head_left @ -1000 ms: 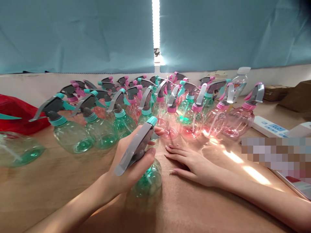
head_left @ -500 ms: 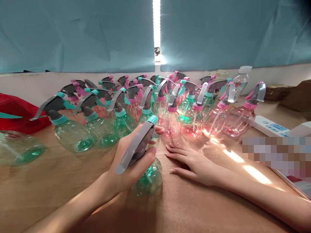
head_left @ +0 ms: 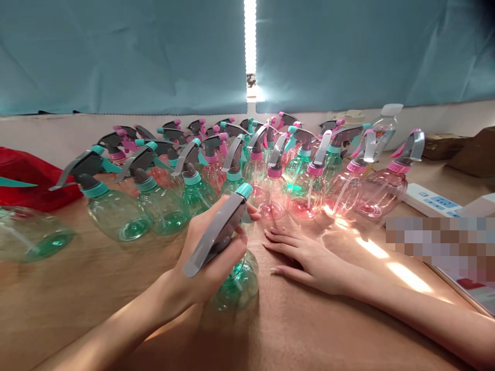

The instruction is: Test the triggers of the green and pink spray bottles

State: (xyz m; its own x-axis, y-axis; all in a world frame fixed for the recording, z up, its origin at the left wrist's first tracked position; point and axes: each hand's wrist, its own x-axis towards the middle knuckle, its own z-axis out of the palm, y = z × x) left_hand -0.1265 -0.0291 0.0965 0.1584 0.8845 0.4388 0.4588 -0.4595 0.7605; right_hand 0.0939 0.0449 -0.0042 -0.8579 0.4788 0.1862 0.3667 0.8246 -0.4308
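A green spray bottle (head_left: 237, 288) with a grey trigger head and teal nozzle stands upright on the wooden table (head_left: 309, 335). My left hand (head_left: 211, 247) is wrapped round its neck, just under the spray head, hiding the collar. To the right of it, my right hand (head_left: 299, 257) lies flat on the table with fingers spread, holding nothing. Beyond both hands stand rows of spray bottles, among them a green one (head_left: 199, 198) with a teal collar and a pink one (head_left: 309, 193) with a pink collar.
At the left edge stands another green bottle (head_left: 34, 232) near a red bag (head_left: 34, 175). A white power strip (head_left: 433, 201) and a blurred-out flat object (head_left: 444, 247) are on the right. Farther back are a clear bottle (head_left: 384, 126) and brown boxes (head_left: 474, 154).
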